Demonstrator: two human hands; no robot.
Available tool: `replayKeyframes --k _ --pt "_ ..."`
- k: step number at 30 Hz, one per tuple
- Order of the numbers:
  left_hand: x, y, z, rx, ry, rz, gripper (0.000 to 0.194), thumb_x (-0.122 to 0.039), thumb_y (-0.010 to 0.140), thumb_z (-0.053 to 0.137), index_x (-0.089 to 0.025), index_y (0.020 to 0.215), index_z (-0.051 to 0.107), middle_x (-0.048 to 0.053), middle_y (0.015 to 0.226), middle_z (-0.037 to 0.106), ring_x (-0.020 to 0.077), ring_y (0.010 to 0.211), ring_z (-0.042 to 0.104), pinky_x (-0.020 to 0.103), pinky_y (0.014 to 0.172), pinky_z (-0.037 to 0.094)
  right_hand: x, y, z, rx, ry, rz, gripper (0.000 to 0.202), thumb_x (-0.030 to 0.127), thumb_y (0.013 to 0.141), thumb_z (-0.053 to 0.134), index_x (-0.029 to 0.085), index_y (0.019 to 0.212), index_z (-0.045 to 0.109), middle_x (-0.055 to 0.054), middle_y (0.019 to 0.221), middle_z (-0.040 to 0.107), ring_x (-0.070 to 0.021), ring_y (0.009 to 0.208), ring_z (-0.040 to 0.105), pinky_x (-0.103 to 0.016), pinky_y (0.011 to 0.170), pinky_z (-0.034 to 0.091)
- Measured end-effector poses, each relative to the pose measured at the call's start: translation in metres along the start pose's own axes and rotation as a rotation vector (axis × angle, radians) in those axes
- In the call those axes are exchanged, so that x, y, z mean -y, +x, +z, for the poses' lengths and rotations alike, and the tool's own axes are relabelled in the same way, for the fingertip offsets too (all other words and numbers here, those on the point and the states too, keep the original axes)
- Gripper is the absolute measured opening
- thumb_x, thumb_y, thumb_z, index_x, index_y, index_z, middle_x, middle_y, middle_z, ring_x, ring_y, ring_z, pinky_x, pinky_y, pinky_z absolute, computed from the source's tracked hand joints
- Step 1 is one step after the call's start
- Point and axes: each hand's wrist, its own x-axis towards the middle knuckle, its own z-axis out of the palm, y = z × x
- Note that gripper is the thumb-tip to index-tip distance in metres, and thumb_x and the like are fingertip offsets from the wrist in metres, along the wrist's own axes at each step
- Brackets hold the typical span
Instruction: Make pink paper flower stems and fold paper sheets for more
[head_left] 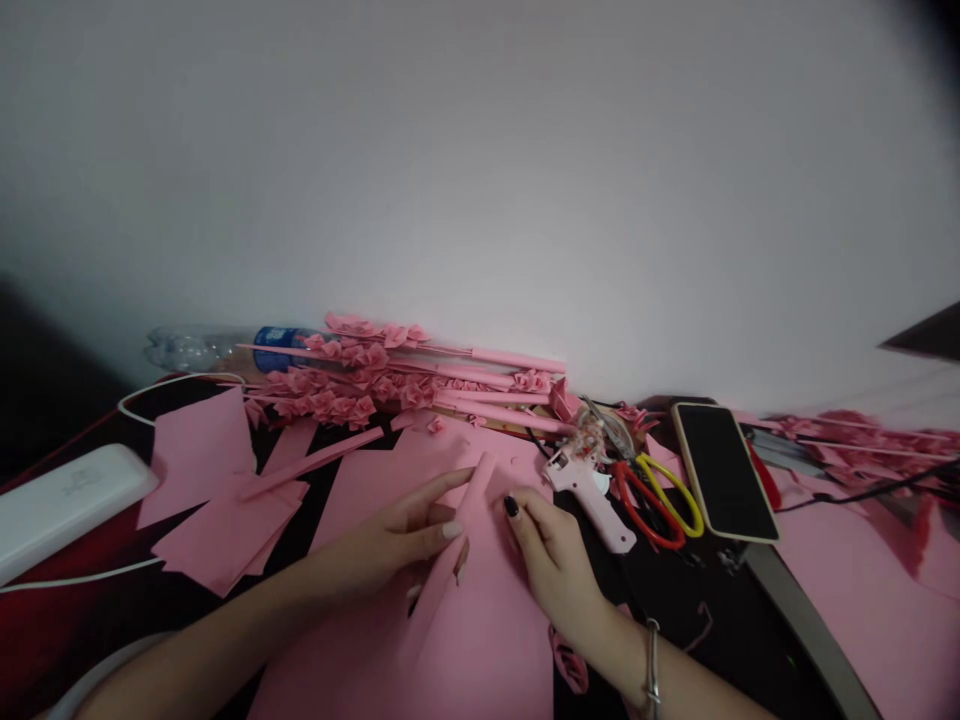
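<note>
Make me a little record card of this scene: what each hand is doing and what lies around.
Left hand: the left hand grips a rolled pink paper tube
Right hand: the right hand is beside the tube, thumb and finger close together; cannot tell if it holds anything
Beneath: a large pink sheet
Right side: glue gun, red handle, yellow handle, phone with dark screen
Behind: long-stemmed paper flowers, clear bottle on its side
Backdrop: pale wall
</note>
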Motion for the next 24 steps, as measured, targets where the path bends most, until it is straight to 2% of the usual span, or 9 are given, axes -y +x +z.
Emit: replayKeyframes --k 2,3,7,9,14,17,20,24 --pt "0.002 0.0 0.002 0.013 0.062 0.017 0.073 -0.04 0.089 0.063 -0.027 0.15 0.025 0.0 0.08 0.063 0.0049 0.046 0.047 0.018 0.044 0.038 0.001 0.001 -0.001 -0.025 -0.051 -0.068 0.02 0.022 0.096 0.042 0.018 0.101 0.06 -0.005 0.087 0.064 -0.0173 0.077 0.058 -0.028 0.068 0.043" --pt "0.003 0.0 0.002 0.02 0.086 0.018 0.073 -0.041 0.089 0.063 -0.028 0.15 0.025 0.0 0.081 0.063 0.0056 0.046 0.05 0.019 0.045 0.041 0.002 0.0 -0.001 -0.024 -0.06 -0.086 0.02 0.021 0.095 0.041 0.019 0.105 0.059 -0.006 0.092 0.065 -0.0181 0.082 0.059 -0.028 0.071 0.044" --pt "0.008 0.0 0.005 0.053 0.119 -0.001 0.075 -0.041 0.089 0.063 -0.032 0.15 0.021 0.0 0.081 0.062 0.0082 0.049 0.056 0.021 0.046 0.048 0.004 -0.003 -0.001 0.061 -0.075 -0.098 0.022 0.023 0.098 0.038 0.02 0.083 0.054 -0.003 0.077 0.06 -0.0158 0.07 0.055 -0.027 0.064 0.042" --pt "0.012 -0.001 0.006 0.069 0.108 -0.007 0.076 -0.041 0.089 0.063 -0.034 0.15 0.019 -0.001 0.081 0.061 0.009 0.049 0.057 0.022 0.047 0.049 0.006 -0.004 -0.001 0.101 -0.089 -0.111 0.022 0.024 0.098 0.04 0.021 0.078 0.051 -0.001 0.072 0.056 -0.0149 0.066 0.052 -0.026 0.06 0.04" --pt "0.014 -0.002 0.011 0.085 0.144 -0.009 0.076 -0.039 0.09 0.061 -0.034 0.151 0.016 -0.001 0.084 0.06 0.0109 0.057 0.057 0.024 0.055 0.051 0.01 -0.006 0.002 0.134 -0.124 -0.125 0.021 0.021 0.094 0.044 0.022 0.072 0.042 0.003 0.064 0.046 -0.0136 0.059 0.045 -0.025 0.055 0.035" --pt "0.013 -0.002 0.014 0.098 0.202 -0.007 0.069 -0.034 0.093 0.056 -0.035 0.151 0.017 -0.001 0.084 0.061 0.0119 0.061 0.057 0.025 0.059 0.051 0.009 -0.007 0.004 0.126 -0.148 -0.142 0.023 0.017 0.093 0.04 0.023 0.071 0.038 0.004 0.062 0.042 -0.0132 0.055 0.04 -0.025 0.052 0.033" --pt "0.012 -0.002 0.017 0.113 0.184 0.004 0.065 -0.031 0.094 0.054 -0.036 0.149 0.021 -0.003 0.082 0.06 0.0116 0.061 0.057 0.024 0.059 0.05 0.008 -0.009 0.005 0.13 -0.165 -0.179 0.022 0.015 0.092 0.036 0.024 0.073 0.035 0.003 0.064 0.042 -0.0135 0.054 0.039 -0.026 0.051 0.032" --pt "0.01 -0.001 0.017 0.138 0.109 -0.012 0.071 -0.035 0.091 0.059 -0.034 0.15 0.019 -0.001 0.082 0.061 0.0101 0.056 0.058 0.023 0.054 0.049 0.009 -0.01 0.005 0.119 -0.159 -0.189 0.021 0.015 0.093 0.034 0.024 0.074 0.036 0.003 0.064 0.042 -0.0138 0.054 0.04 -0.026 0.051 0.032"
